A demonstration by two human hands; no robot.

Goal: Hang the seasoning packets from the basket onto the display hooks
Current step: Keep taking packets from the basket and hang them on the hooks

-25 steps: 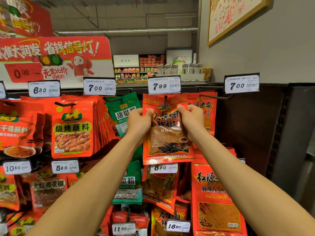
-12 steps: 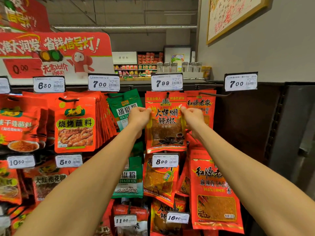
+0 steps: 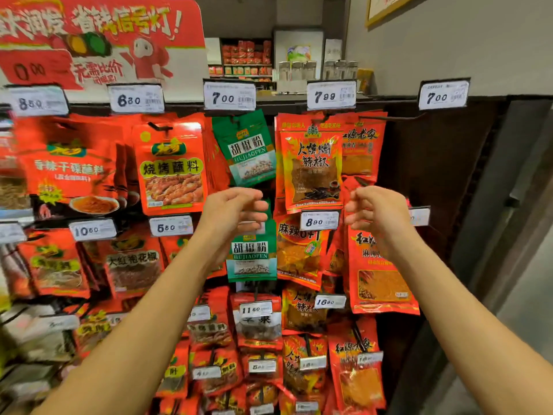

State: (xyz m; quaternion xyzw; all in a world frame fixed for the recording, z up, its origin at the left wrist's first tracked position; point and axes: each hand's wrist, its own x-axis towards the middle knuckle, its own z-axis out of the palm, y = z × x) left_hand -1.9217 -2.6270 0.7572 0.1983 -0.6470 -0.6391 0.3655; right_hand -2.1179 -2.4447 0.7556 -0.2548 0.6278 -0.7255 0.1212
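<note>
A red chili seasoning packet (image 3: 311,163) hangs by itself on the display hook (image 3: 321,117) under the 7.99 price tag (image 3: 330,95). My left hand (image 3: 235,209) hovers below and left of it, fingers loosely curled, holding nothing. My right hand (image 3: 375,209) hovers below and right of the packet, also loosely curled and holding nothing. Neither hand touches the packet. To the right, the long hook (image 3: 389,117) under the 7.00 tag (image 3: 443,94) sticks out with one red packet (image 3: 360,148) far back on it. The basket is out of view.
Rows of red and green seasoning packets fill the hooks left and below, each with a white price tag. A green pepper-powder packet (image 3: 245,151) hangs just left of the chili packet. A dark bare panel (image 3: 443,187) and a grey pillar (image 3: 502,190) stand to the right.
Both hands have let go of the red chili packet, which now hangs on its hook. They have dropped down and apart. The camera view has shifted left and closer.
</note>
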